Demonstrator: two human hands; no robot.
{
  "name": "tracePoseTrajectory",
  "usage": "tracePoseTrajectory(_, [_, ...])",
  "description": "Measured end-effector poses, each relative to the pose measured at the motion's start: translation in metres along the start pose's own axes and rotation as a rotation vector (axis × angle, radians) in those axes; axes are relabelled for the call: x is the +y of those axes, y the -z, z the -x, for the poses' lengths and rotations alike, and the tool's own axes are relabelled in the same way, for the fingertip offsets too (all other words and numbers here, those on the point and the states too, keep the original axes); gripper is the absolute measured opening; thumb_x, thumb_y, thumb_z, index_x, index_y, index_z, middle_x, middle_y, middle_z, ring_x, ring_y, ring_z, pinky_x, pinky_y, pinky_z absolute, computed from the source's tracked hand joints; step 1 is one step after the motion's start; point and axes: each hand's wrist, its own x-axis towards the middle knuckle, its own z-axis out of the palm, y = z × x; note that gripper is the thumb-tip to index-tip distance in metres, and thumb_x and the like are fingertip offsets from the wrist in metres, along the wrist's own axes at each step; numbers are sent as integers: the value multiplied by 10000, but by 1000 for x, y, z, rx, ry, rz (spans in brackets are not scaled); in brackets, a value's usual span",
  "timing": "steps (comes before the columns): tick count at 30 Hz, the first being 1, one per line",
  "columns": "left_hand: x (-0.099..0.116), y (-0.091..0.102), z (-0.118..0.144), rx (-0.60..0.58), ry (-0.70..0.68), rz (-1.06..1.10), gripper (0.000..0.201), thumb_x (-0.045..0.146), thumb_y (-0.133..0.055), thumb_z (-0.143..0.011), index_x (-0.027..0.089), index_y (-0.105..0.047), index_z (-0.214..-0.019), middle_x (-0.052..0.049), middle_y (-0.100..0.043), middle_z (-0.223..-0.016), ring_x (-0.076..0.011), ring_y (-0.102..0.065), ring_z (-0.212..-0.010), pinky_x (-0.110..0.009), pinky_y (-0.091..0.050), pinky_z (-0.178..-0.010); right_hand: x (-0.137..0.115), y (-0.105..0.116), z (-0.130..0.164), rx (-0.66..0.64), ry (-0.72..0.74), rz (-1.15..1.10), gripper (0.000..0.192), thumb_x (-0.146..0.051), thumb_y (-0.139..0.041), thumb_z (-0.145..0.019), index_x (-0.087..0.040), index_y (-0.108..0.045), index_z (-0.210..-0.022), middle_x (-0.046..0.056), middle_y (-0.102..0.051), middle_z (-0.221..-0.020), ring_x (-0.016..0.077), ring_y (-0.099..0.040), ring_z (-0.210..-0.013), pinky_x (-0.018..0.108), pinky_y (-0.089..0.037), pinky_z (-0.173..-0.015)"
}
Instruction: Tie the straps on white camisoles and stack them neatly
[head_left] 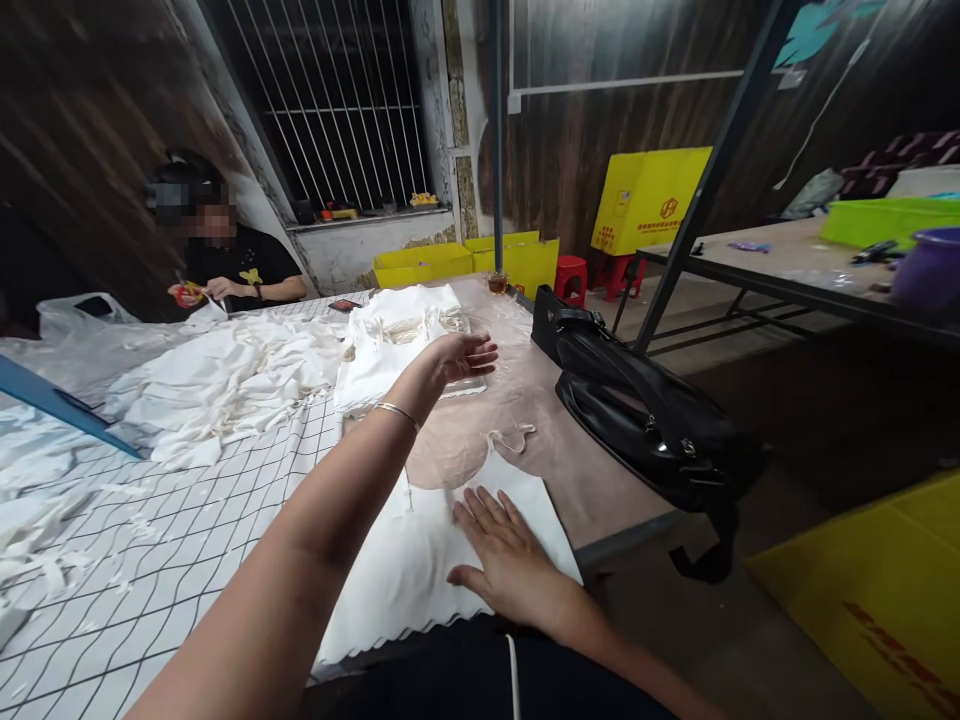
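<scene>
A white camisole [405, 580] with thin straps and a scalloped hem lies flat at the table's near edge. My right hand [510, 560] rests palm down on it, fingers spread. My left hand [463, 358] is stretched forward above the table, beside a stack of folded white garments [397, 310]. Its fingers are loosely extended and I see nothing in them. My left forearm hides part of the camisole's left side. One thin strap [514, 438] curls on the plastic-covered tabletop beyond the neckline.
A large heap of white garments [240, 375] covers the left side. Across the table, a co-worker [240, 260] handles red scissors and white cloth. A black bag [637, 400] lies along the right edge, near a glass of tea [497, 283]. Yellow boxes [652, 200] stand behind.
</scene>
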Motion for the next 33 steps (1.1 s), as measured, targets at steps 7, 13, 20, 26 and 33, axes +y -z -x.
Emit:
tracePoseTrajectory(7, [-53,-23,30,-160,-112,-481,223,110,-822,-490,180,-671,-639,2,-644,-676,-169,-614,-712,-279,-473,-735,1,-3,-1,10,9,37,788,-632,-382,-929,-131,-277,-1527,114,-176,-1600,261,-91,-1500,489,-66,-1229])
tracePoseTrajectory(13, [-88,-58,46,-366,-144,-822,212,189,-789,-527,188,-577,-530,-46,-664,-749,-251,-614,-894,-339,-421,-844,-1,-7,1,53,3,37,784,-648,-341,-931,-136,-297,-1523,127,-203,-1593,266,-106,-1498,480,-70,-1228])
tracePoseTrajectory(20, [-62,-32,5,-221,64,-373,107,283,-608,-757,179,-623,-732,-53,-704,-783,-156,-616,-717,-284,-419,-680,-4,-3,2,66,5,27,771,-655,-324,-932,-146,-329,-1511,117,-214,-1594,268,-140,-1494,496,-89,-1224])
tracePoseTrajectory(26, [-28,-7,-26,-106,158,-98,78,244,-617,-748,198,-620,-684,-20,-691,-694,-141,-593,-628,-298,-427,-660,0,-7,3,61,22,31,750,-634,-348,-937,-167,-309,-1522,109,-216,-1592,273,-152,-1491,498,-115,-1222])
tracePoseTrajectory(33, [6,3,-31,27,50,90,36,222,-609,-763,206,-623,-734,-13,-740,-835,-140,-638,-730,-276,-414,-651,-1,-6,4,40,14,41,750,-628,-335,-941,-157,-304,-1524,106,-189,-1595,270,-133,-1494,492,-110,-1225])
